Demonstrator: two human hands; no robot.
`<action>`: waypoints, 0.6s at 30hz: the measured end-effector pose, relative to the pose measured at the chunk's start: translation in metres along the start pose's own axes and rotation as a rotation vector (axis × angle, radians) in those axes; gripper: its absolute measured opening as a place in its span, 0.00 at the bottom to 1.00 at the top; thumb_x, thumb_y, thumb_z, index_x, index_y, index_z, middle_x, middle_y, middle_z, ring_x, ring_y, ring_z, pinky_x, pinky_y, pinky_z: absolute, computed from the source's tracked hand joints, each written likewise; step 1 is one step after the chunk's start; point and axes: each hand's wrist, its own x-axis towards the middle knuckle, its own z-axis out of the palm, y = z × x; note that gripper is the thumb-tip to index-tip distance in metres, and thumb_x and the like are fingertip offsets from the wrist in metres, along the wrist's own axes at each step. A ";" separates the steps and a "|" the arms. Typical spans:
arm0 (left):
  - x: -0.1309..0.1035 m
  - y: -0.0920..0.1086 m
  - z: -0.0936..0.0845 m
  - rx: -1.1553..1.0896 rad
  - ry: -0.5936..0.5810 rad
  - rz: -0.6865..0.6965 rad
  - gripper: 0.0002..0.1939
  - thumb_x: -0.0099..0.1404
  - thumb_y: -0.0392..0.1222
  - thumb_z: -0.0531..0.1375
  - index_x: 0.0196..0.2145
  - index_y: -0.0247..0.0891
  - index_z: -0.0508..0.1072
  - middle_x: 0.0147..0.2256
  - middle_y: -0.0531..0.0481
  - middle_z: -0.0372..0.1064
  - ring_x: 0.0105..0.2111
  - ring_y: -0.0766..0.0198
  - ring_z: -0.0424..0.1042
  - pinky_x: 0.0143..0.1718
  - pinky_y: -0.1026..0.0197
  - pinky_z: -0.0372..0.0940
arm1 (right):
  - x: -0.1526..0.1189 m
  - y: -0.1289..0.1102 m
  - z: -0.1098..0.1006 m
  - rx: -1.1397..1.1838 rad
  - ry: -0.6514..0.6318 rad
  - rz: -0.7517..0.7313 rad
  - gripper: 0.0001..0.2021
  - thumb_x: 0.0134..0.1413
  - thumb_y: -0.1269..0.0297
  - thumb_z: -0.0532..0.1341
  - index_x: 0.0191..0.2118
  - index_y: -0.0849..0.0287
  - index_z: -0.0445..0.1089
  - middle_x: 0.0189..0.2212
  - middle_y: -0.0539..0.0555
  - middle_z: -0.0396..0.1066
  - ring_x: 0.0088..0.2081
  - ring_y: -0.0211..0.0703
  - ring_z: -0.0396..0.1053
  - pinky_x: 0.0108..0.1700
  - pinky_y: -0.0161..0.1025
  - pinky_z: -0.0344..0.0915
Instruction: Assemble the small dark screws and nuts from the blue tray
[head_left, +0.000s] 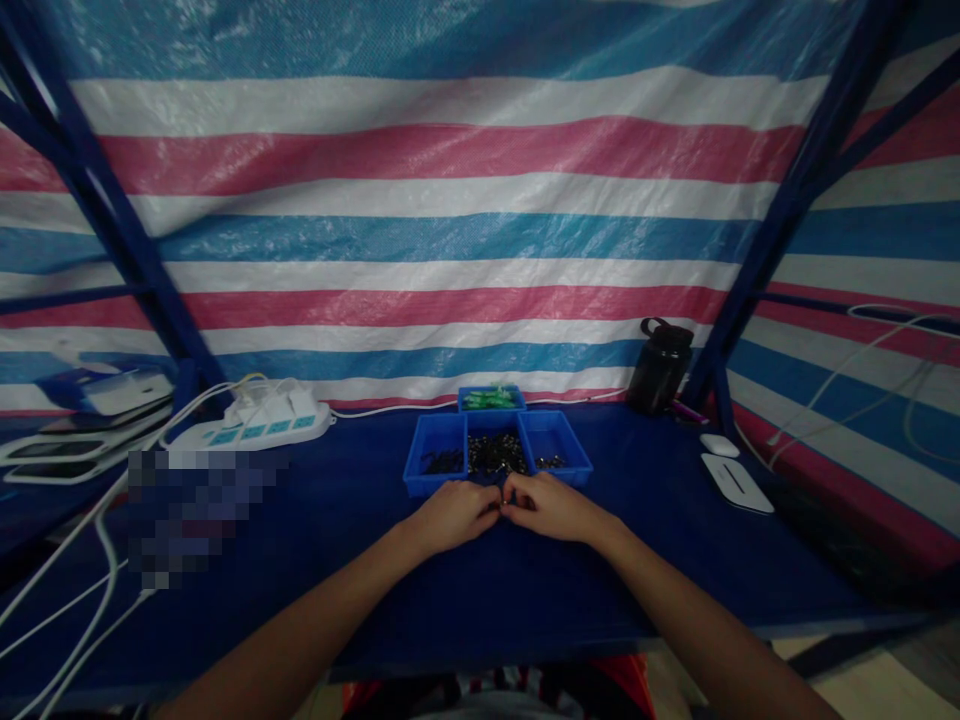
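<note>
My left hand (459, 513) and my right hand (551, 505) meet fingertip to fingertip just in front of a blue compartment tray (415, 478). Both are closed in a pinch. A tiny bit of something shows between the fingertips, too small to name. Small dark pieces (444, 461) lie in the tray's left compartment. The middle one holds a heap of small dark and shiny pieces (496, 452), and a few more small pieces (551, 462) rest in the right one. Behind it stands a smaller blue bin (517, 399) with green pieces (489, 398) in it.
A white power strip (259, 432) with plugs and cables sits at the left, near stacked devices (71, 450). At the back right stands a black bottle (660, 368). A white flat device (737, 483) and a small white case (718, 445) lie right. Striped sheeting (450, 240) hangs behind.
</note>
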 end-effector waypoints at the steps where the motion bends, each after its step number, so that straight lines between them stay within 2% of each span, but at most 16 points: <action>1: 0.000 0.000 0.001 -0.003 0.000 -0.001 0.08 0.66 0.42 0.53 0.35 0.39 0.70 0.29 0.50 0.72 0.28 0.62 0.72 0.27 0.66 0.59 | 0.000 0.000 0.000 0.001 -0.005 0.004 0.04 0.55 0.67 0.57 0.37 0.58 0.65 0.22 0.47 0.68 0.24 0.35 0.65 0.26 0.30 0.52; 8: 0.000 -0.002 0.003 -0.022 0.011 0.000 0.08 0.66 0.43 0.54 0.35 0.39 0.70 0.29 0.51 0.72 0.29 0.62 0.71 0.28 0.66 0.58 | 0.000 0.002 0.001 0.000 -0.009 -0.017 0.06 0.53 0.69 0.56 0.38 0.58 0.64 0.21 0.45 0.67 0.23 0.34 0.64 0.25 0.30 0.51; 18: -0.002 0.001 -0.001 0.021 0.030 0.041 0.10 0.68 0.43 0.51 0.35 0.39 0.69 0.29 0.51 0.71 0.29 0.63 0.71 0.28 0.67 0.58 | 0.000 0.003 -0.001 -0.013 -0.012 0.009 0.06 0.57 0.64 0.56 0.38 0.59 0.66 0.25 0.49 0.70 0.26 0.36 0.66 0.27 0.31 0.53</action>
